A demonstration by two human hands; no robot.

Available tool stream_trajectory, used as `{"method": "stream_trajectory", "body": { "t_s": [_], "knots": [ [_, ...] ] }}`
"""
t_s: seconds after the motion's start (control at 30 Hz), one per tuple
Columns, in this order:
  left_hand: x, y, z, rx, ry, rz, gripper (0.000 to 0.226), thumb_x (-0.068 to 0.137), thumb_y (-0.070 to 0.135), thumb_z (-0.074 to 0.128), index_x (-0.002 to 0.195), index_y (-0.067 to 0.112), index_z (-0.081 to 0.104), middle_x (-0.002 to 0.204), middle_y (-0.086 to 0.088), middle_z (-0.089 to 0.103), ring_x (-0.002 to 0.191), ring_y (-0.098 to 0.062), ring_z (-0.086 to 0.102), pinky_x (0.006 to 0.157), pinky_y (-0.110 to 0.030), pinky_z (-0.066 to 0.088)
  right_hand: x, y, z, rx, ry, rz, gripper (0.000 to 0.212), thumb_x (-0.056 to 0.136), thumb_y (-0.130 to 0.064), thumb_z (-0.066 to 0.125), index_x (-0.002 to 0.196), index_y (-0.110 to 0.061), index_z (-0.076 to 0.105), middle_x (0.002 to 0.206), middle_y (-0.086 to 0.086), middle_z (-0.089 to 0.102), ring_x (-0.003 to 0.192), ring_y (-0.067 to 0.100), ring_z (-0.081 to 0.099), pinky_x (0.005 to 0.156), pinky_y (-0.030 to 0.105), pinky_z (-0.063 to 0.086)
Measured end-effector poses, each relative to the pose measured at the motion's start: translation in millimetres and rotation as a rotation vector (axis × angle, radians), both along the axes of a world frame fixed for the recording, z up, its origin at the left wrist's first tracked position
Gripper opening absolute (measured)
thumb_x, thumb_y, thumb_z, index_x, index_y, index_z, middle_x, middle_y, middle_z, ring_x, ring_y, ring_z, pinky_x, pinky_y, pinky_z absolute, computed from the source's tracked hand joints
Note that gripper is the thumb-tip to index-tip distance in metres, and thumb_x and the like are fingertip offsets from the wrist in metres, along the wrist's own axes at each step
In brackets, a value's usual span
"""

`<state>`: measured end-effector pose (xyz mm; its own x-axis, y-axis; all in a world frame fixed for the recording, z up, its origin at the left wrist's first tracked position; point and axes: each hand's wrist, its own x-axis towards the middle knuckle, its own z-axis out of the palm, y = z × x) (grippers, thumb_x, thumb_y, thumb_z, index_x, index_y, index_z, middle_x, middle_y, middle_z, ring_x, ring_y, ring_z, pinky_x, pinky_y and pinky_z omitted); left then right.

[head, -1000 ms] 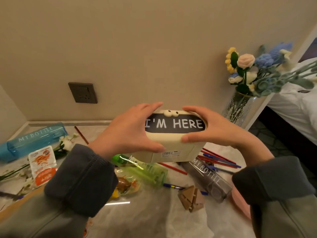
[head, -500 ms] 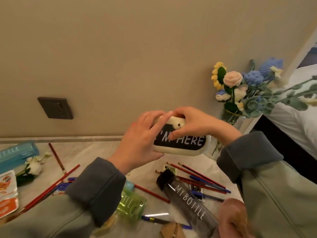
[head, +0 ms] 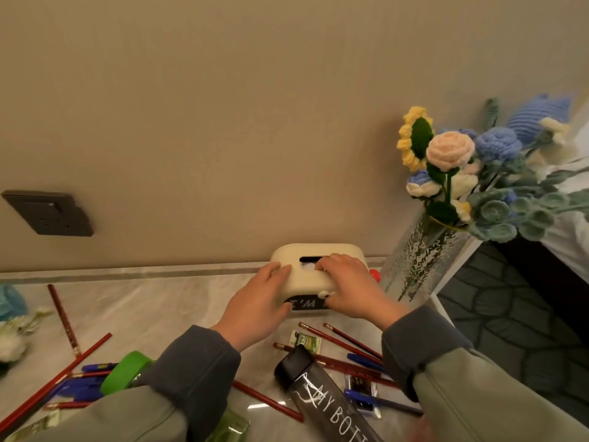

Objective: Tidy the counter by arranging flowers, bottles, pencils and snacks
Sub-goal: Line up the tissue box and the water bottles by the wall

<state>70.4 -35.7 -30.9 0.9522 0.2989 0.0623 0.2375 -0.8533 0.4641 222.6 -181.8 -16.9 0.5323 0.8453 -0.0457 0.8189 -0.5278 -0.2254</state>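
Cream tissue box (head: 314,250), centre frame, gripped by left hand (head: 259,303) and right hand (head: 349,290). Best set flush against the wall (head: 287,122)

Cream box (head: 315,255) with a black label, grey marbled surface (head: 153,301), red pencils (head: 345,341), blue pens (head: 363,358), green cap (head: 127,371), smoky black bottle (head: 318,397).

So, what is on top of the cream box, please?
On the cream box: left hand at its left end, right hand beside the slot. They hide part of its label.
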Motion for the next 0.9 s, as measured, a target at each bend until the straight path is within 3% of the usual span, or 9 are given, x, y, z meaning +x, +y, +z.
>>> {"method": "stream_trajectory", "body": {
  "t_s": [0.4,0.7,0.9],
  "knots": [
    [13.2,-1.7,-7.8,-0.037,0.029,0.024,0.07,0.095,0.034,0.051,0.152,0.03,0.011,0.161,0.002,0.004,0.141,-0.019,0.029,0.106,-0.03,0.036,-8.4,-1.4,1.0,-0.024,-0.058,-0.023,0.062,0.08,-0.024,0.066,0.139,-0.032,0.046,0.118,-0.001,0.054,0.114,0.02,0.048,0.097,0.033,0.034],
    [7.4,-5.8,-6.2,0.02,-0.014,0.059,0.065,0.094,0.036,0.052,0.15,0.03,0.02,0.158,0.005,0.016,0.138,-0.018,0.032,0.106,-0.032,0.038,-11.4,-2.9,0.7,-0.03,0.018,-0.002,0.066,0.079,-0.024,0.066,0.141,-0.03,0.045,0.118,0.0,0.054,0.114,0.02,0.048,0.095,0.031,0.033],
    [13.2,-4.5,-11.4,-0.041,-0.044,0.069,0.067,0.091,0.034,0.057,0.148,0.029,0.024,0.154,0.003,0.019,0.132,-0.019,0.039,0.1,-0.032,0.043,-3.6,0.7,-6.7,0.007,0.029,0.013,0.069,0.078,-0.021,0.066,0.142,-0.032,0.044,0.115,-0.001,0.055,0.111,0.021,0.05,0.096,0.032,0.032]
  ]
}}
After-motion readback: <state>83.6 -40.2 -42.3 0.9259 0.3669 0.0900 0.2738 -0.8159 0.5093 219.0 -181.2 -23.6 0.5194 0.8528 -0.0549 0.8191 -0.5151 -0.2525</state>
